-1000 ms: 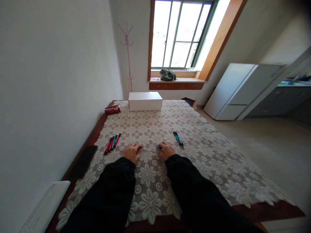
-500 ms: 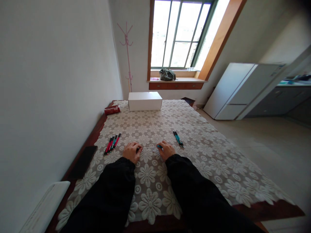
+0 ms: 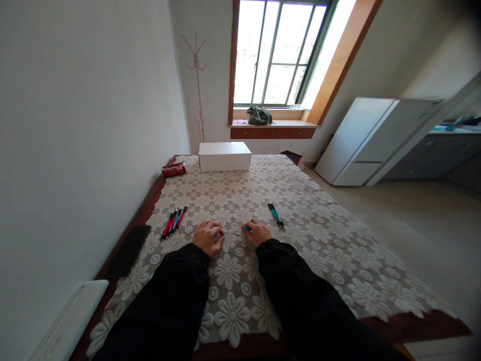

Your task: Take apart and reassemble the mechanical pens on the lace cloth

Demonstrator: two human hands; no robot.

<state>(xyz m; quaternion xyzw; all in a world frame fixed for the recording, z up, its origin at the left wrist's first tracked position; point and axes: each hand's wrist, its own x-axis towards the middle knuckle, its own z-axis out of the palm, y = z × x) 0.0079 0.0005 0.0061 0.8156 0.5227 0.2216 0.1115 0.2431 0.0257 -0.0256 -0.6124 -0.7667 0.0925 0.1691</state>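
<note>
Over the lace-covered table, my left hand [image 3: 208,238] is closed, its thumb and forefinger pinched at one end of a thin white stick [image 3: 233,230]. The stick spans the gap to my right hand [image 3: 257,233], also closed, gripping a small teal pen piece [image 3: 247,228]. Much of that piece is hidden by my fingers. Left of my left hand lies a group of red, teal and black pens [image 3: 174,223], side by side. On the right, beyond my right hand, teal and black pens [image 3: 276,214] lie close together.
A white box [image 3: 224,161] stands at the table's far end, with a red packet [image 3: 174,170] to its left. Along the left edge lie a flat black object [image 3: 129,250] and a long white object [image 3: 71,318] by the wall. The patterned lace tablecloth [image 3: 233,313] covers the table.
My left hand has shifted slightly right, and its thumb and forefinger now form a rounder pinch. The dark bit formerly at its fingertips no longer shows. My right hand stays nearly still.
</note>
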